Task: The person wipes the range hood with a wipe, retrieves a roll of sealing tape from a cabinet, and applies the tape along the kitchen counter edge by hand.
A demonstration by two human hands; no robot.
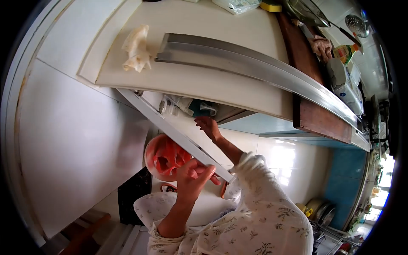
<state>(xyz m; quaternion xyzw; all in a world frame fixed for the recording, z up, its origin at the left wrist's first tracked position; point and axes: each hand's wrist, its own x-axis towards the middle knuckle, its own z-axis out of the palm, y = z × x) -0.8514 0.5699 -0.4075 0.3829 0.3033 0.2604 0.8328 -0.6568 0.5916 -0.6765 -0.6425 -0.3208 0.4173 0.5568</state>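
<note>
My left hand [193, 177] holds the free edge of a white cabinet door [174, 131] that stands swung out, its fingers curled round the edge. My right hand [208, 126] is at the opening of the cabinet under the counter, fingers apart and nothing visible in them. Inside the cabinet are clear and white plastic items [175, 104] and something dark green [199, 108], partly hidden by the counter edge. Behind the door, close to my left hand, sits a round bin [149, 159] lined with a red plastic bag [168, 156].
A crumpled pale cloth [137, 49] lies on the cream counter [204, 21], beside a long metal strip [229, 57]. Farther right are a reddish-brown slab [321, 119], a white packet [346, 89], a bottle [345, 52] and a hanging skimmer [356, 24]. Pots [325, 212] stand low at right.
</note>
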